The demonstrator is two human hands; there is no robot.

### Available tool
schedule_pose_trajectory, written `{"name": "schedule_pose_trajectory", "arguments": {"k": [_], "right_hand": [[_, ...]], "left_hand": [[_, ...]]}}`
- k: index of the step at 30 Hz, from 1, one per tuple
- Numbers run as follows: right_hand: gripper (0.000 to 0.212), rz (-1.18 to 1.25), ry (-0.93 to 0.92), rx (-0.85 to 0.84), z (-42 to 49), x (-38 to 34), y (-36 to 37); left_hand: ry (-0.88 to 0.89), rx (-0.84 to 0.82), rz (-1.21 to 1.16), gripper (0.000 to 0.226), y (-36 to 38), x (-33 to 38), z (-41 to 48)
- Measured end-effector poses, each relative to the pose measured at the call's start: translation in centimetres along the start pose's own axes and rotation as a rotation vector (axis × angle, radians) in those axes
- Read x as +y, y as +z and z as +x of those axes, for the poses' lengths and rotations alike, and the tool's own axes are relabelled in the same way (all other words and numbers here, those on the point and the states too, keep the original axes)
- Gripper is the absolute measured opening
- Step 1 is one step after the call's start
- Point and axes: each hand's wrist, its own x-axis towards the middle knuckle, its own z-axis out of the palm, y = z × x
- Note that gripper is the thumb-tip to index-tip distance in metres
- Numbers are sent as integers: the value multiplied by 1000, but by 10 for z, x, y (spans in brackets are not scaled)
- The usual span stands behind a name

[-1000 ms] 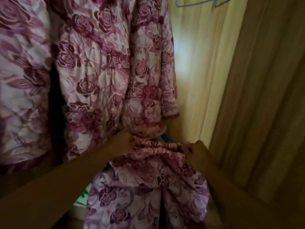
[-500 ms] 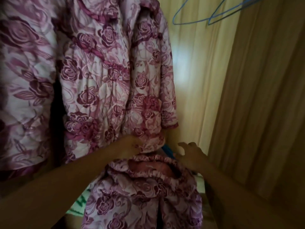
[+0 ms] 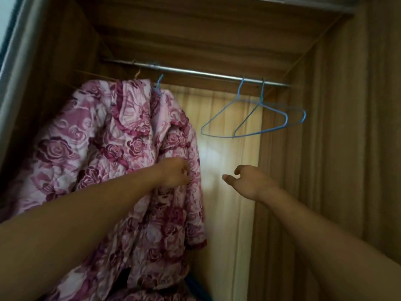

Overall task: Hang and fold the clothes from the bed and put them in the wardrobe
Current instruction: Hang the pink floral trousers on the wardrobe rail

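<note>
A pink quilted jacket with a rose print hangs on a blue hanger from the metal rail inside the wardrobe. My left hand is raised against the jacket's right front edge, fingers curled into the fabric. My right hand is lifted in the free space to the right of the jacket, fingers loosely curled and holding nothing. Two bare blue wire hangers hang on the rail above my right hand. Rose-print fabric shows at the bottom edge.
The wooden wardrobe side wall stands close on the right and the top panel above. A light yellow panel forms the back of the wardrobe. A white wall edge shows far left.
The view has tilted up to the rail. Both hands rose from the rose-print trousers low down; my right hand let go and lifted free, my left hand moved up to the jacket.
</note>
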Motion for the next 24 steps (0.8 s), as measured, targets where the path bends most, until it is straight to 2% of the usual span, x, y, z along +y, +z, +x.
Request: {"name": "schedule_pose_trajectory", "arguments": {"k": [3,4,6,8,10,12,14,18,19,21,22,24], "right_hand": [[70,73,121,173,4,6,-32],[73,204,180,259,6,8,-40],[77,647,266,434,6,10,-56],[75,1011,257,566,9,10,-71],[60,1188,200,611,16,10,-84],[36,1220,154,599,24,6,-94],[20,1172,126,576,30,0,-100],[17,1055,153,580,39,-13,-108],[17,929,170,631,40,-13,-109],[23,462,190,747,40,-9,-111],[29,223,183,764,38,-7,-111],[36,-93,171,722,36,-1,-114]], "left_hand": [[59,65,23,34,-16,15,11],[76,86,22,39,-20,20,14],[82,106,-13,50,-25,25,17],[89,128,-63,55,-28,28,20],[103,152,-72,56,-31,29,24],[109,178,-74,56,-35,28,28],[106,186,-101,54,-39,27,31],[122,204,-95,49,-42,24,33],[126,216,-92,47,-42,23,33],[130,251,-73,45,-43,17,32],[130,263,-56,44,-44,14,31],[137,273,-25,42,-44,8,30]]}}
